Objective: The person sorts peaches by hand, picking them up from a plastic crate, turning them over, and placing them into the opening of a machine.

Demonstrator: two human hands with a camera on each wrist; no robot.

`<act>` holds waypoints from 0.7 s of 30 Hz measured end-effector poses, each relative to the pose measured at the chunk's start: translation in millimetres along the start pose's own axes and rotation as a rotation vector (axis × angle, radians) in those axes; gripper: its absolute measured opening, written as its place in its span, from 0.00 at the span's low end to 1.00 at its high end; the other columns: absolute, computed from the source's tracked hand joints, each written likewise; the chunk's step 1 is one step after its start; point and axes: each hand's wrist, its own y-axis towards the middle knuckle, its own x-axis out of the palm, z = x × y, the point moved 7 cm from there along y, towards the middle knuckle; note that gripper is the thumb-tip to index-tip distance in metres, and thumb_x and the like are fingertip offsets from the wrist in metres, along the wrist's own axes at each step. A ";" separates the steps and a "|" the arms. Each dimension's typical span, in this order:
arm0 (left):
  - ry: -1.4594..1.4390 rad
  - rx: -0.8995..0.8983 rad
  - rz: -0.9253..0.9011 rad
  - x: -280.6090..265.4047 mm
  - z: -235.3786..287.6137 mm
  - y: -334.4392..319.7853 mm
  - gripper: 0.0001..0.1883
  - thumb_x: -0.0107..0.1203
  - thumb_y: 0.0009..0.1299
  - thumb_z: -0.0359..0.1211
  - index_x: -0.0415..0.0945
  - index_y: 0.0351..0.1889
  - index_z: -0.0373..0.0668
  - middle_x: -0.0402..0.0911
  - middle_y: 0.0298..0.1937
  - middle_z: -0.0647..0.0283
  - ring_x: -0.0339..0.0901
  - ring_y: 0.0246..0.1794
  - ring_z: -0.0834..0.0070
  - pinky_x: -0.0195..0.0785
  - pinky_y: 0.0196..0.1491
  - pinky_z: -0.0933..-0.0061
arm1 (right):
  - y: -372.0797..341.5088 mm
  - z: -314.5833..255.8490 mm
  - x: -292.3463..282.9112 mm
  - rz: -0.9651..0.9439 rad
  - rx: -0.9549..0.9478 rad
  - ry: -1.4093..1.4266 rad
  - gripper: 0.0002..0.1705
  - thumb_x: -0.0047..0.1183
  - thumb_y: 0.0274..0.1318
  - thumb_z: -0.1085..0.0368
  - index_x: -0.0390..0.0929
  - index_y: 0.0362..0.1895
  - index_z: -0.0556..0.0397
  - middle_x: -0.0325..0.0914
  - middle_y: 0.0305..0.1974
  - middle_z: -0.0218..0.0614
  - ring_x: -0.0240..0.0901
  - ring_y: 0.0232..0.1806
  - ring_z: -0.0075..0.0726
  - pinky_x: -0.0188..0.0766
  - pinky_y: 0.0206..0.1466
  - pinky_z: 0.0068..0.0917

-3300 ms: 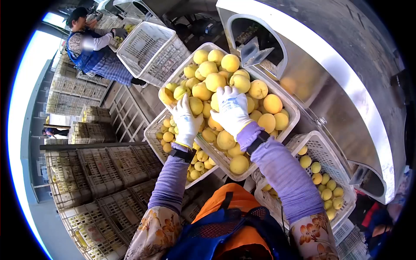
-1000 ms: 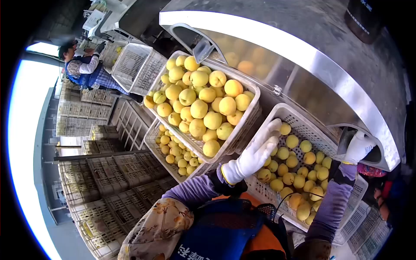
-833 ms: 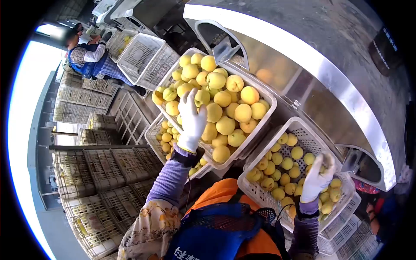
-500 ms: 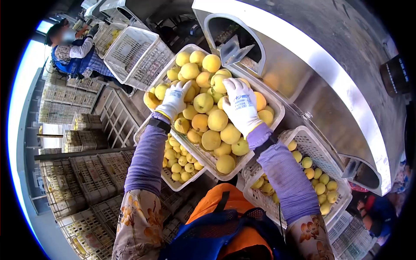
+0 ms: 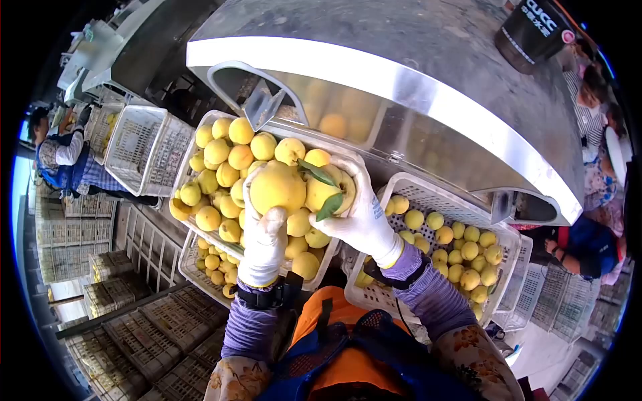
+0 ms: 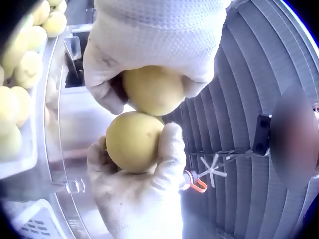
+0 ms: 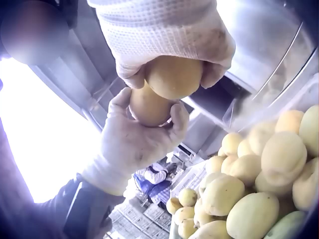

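My gloved left hand (image 5: 262, 244) grips a large yellow peach (image 5: 277, 187), its thumb on the near side. Beside it, my gloved right hand (image 5: 368, 220) holds a second yellow peach (image 5: 340, 194) with green leaves (image 5: 329, 206) on it. Both fruits are raised above a white plastic crate (image 5: 328, 267) heaped with yellow peaches (image 5: 226, 175). In the left wrist view, the left hand's peach (image 6: 154, 89) and the right hand's peach (image 6: 133, 142) are side by side. The right wrist view shows fingers curled round each fruit.
A metal sorting machine (image 5: 394, 77) with chute openings runs behind the crate. Another peach crate (image 5: 435, 184) stands at right, and a lower one (image 5: 190, 267) at left. A black bucket (image 5: 531, 33) sits on the machine. Stacked crates (image 5: 144, 334) and another worker (image 5: 63, 157) are at left.
Half a second ago both hands were reaching among the peaches in the crate. Each has now lifted one peach and brought it toward the other. The head view has turned rightward.
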 end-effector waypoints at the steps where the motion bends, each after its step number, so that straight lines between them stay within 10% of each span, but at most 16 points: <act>1: -0.013 -0.003 -0.061 32.9 -2.7 -6.1 0.52 0.72 0.58 0.54 0.55 0.73 0.40 0.70 0.64 0.56 0.71 0.62 0.66 0.64 0.68 0.62 | -17.9 8.0 -26.4 0.081 0.086 0.210 0.50 0.76 0.38 0.65 0.62 0.66 0.57 0.65 0.61 0.47 0.65 0.65 0.47 0.63 0.70 0.39; 6: -0.297 -0.346 -0.338 163.4 -59.5 -53.4 0.56 0.75 0.56 0.50 0.54 0.76 0.38 0.70 0.67 0.60 0.71 0.65 0.66 0.61 0.71 0.61 | -126.2 -77.7 -195.4 0.489 -0.070 -0.368 0.54 0.77 0.41 0.58 0.59 0.70 0.57 0.68 0.61 0.44 0.67 0.66 0.42 0.64 0.70 0.40; 9: -0.380 -0.593 -0.499 207.9 -106.6 -83.4 0.51 0.72 0.61 0.50 0.57 0.75 0.37 0.71 0.68 0.60 0.69 0.67 0.68 0.59 0.72 0.62 | -157.5 -64.5 -280.1 0.769 -0.049 -0.875 0.48 0.69 0.44 0.65 0.58 0.69 0.61 0.67 0.60 0.56 0.69 0.61 0.60 0.68 0.66 0.47; 10: -0.400 -0.628 -0.488 219.5 -121.8 -92.4 0.37 0.71 0.61 0.48 0.72 0.64 0.42 0.79 0.59 0.65 0.75 0.59 0.69 0.69 0.62 0.59 | -157.6 -39.1 -301.8 0.773 0.012 -0.932 0.47 0.67 0.46 0.65 0.57 0.69 0.62 0.67 0.60 0.57 0.68 0.62 0.61 0.68 0.66 0.48; 16: -0.354 -0.754 -0.634 266.1 -158.3 -112.7 0.53 0.70 0.61 0.55 0.52 0.78 0.44 0.66 0.72 0.60 0.68 0.70 0.64 0.65 0.68 0.57 | -140.2 54.2 -344.8 0.800 0.113 -1.055 0.52 0.67 0.39 0.64 0.56 0.70 0.64 0.65 0.63 0.58 0.63 0.64 0.63 0.57 0.74 0.51; 21: -0.429 -0.805 -0.624 290.7 -164.5 -105.8 0.46 0.63 0.68 0.53 0.53 0.78 0.45 0.65 0.73 0.58 0.65 0.72 0.58 0.64 0.70 0.49 | -111.7 68.7 -367.2 0.819 0.179 -0.891 0.42 0.69 0.40 0.59 0.65 0.58 0.65 0.68 0.56 0.60 0.67 0.56 0.63 0.65 0.62 0.53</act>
